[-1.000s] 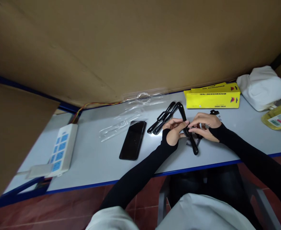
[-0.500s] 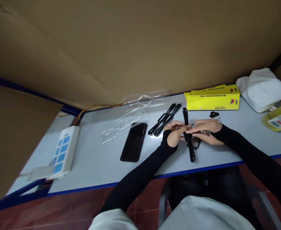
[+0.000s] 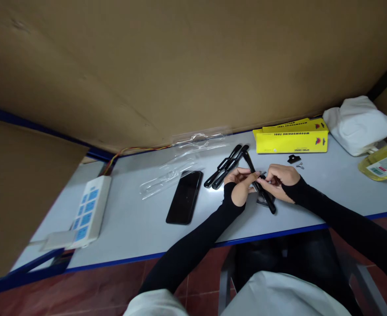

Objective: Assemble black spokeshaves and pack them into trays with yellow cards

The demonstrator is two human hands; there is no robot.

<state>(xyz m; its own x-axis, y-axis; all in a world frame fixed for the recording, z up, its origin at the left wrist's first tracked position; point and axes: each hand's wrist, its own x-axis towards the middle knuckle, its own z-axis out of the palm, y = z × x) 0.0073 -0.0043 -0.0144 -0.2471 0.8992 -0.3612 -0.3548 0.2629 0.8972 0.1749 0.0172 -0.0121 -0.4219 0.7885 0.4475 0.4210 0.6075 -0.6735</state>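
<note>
A black spokeshave (image 3: 266, 197) with two handles is tilted over the table's front part, its far end leaning left. My left hand (image 3: 241, 184) is closed around its middle, thumb on top. My right hand (image 3: 280, 181) pinches at the right side of that middle, by a small silver part (image 3: 262, 174); what its fingertips hold is hidden. Below the spokeshave lies a small dark flat piece (image 3: 262, 201), partly covered. Beyond my right hand are a black metal plate (image 3: 294, 159) and a small silver screw (image 3: 300, 165). Two more black spokeshave bodies (image 3: 222, 167) lie left of my hands.
Yellow spokeshave boxes (image 3: 292, 142) stand at the back, beside a white cloth bundle (image 3: 358, 125) and a bottle of yellow liquid (image 3: 386, 162). To the left lie a black phone (image 3: 184, 197), clear plastic trays (image 3: 167, 177) and a white power strip (image 3: 92, 210). A cardboard wall (image 3: 180, 66) rises behind.
The spokeshave has turned, its far end swinging left and its near end right. My right hand's fingers have curled in closer at its middle. My left hand keeps its hold.
</note>
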